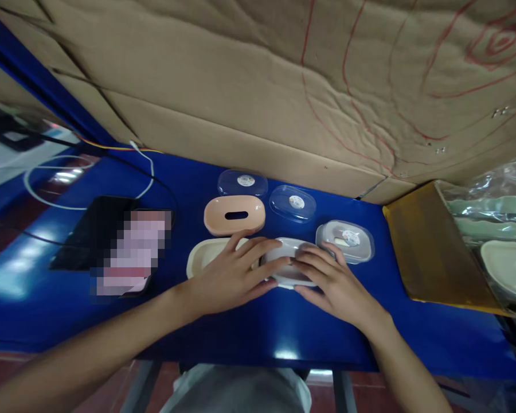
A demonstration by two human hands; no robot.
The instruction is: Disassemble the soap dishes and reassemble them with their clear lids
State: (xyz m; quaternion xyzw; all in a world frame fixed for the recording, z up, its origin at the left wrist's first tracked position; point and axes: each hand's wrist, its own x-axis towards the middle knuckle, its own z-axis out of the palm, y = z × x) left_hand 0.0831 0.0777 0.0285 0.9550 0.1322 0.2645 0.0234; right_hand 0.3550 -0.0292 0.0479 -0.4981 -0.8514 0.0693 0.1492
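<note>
On the blue table before me lies a pale grey oval plastic dish (290, 248). My left hand (236, 269) reaches over a cream oval dish (198, 252), its curved fingers holding the left end of the grey dish. From the other side, my right hand (329, 275) curls its fingers on the right end. Both hands partly cover the grey dish, so its inside is only partly seen. Behind them sits a peach oval dish (212, 217) with a dark slot in its bottom. Right of my hands is a light dish under a clear lid (363, 244) with a round sticker.
Two clear plastic lids with stickers, one lid (258, 182) and another lid (279, 201), lie at the back. To the left is a phone (133, 252) with cables. An open cardboard box (442, 246) at right holds green and cream pieces. A cardboard wall (241, 103) rises behind.
</note>
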